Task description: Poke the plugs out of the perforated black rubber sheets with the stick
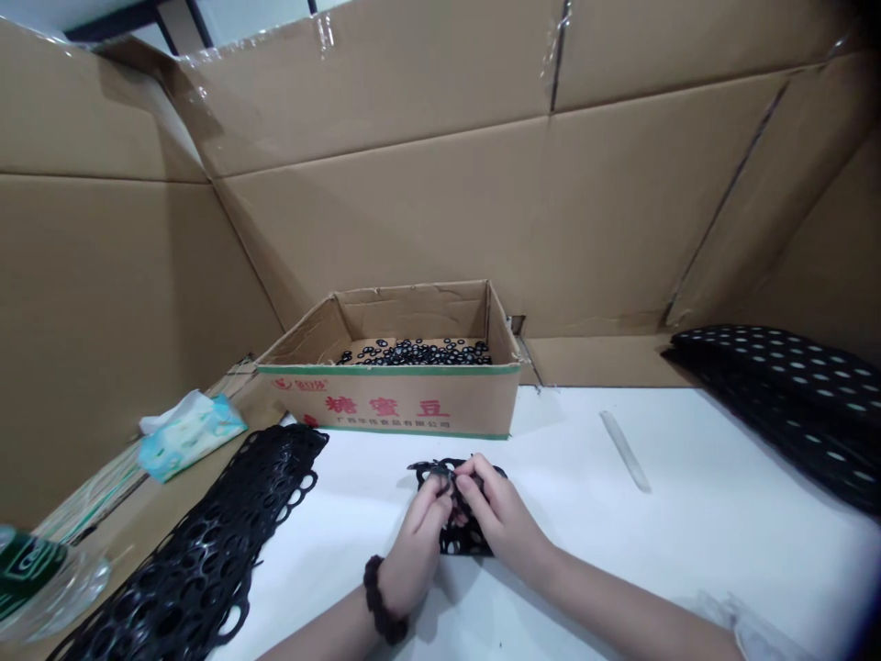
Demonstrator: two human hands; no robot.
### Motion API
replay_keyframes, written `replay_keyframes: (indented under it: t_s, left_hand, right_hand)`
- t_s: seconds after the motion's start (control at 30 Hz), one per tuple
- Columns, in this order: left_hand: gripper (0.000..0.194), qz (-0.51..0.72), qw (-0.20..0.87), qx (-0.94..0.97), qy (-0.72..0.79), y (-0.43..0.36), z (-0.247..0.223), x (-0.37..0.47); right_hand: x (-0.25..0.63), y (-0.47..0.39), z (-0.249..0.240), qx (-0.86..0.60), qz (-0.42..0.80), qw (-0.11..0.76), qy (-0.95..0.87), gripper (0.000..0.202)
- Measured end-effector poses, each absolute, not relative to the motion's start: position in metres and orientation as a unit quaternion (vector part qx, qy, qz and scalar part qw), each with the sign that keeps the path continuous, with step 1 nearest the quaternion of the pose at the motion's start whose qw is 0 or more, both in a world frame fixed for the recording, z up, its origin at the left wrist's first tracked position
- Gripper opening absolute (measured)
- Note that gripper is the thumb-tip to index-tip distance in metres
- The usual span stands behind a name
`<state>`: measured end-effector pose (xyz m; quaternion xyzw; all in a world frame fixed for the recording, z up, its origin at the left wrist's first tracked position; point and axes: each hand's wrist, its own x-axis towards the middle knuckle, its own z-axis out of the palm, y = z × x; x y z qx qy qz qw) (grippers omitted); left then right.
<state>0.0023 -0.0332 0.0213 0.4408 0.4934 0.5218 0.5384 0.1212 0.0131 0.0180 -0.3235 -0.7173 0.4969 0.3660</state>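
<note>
Near the middle of the white table, a small black sheet with holes [468, 542] is between my two hands. My left hand [419, 542], with a dark band at the wrist, pinches the sheet's left part. From the right, my right hand [506, 519] has its thumb and fingers closed on the same sheet, close to the left fingertips. The fingers hide part of the sheet. Behind them stands an open cardboard box [406, 399] with many small black rings [427, 353] inside.
Stacked black perforated sheets [199, 551] lie at the left, beside a tissue pack [189, 436] and a clear bottle [41, 583]. A translucent strip [625, 452] lies right of my hands. Black sheets with pale holes [791, 395] rest at the far right. Cardboard walls [413, 202] surround the table.
</note>
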Motion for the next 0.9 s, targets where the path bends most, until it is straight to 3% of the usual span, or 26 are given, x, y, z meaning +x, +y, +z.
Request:
replay_keyframes:
  t_s: [0.23, 0.43, 0.6, 0.9]
  left_hand:
    - [0.015, 0.557, 0.574, 0.385, 0.460, -0.030, 0.009, -0.002]
    - [0.030, 0.542, 0.541, 0.439, 0.470, -0.029, 0.019, 0.003]
    - [0.029, 0.540, 0.510, 0.453, 0.493, -0.029, 0.024, 0.005]
    - [0.023, 0.530, 0.441, 0.518, 0.506, -0.031, 0.022, 0.003]
  right_hand:
    - [0.127, 0.017, 0.011, -0.296, 0.370, 0.312, -0.823, 0.024]
    - [0.132, 0.024, 0.009, -0.300, 0.317, 0.246, -0.865, 0.024]
    - [0.132, 0.026, 0.006, -0.287, 0.280, 0.267, -0.876, 0.027]
    - [0.131, 0.017, 0.021, -0.312, 0.395, 0.297, -0.811, 0.018]
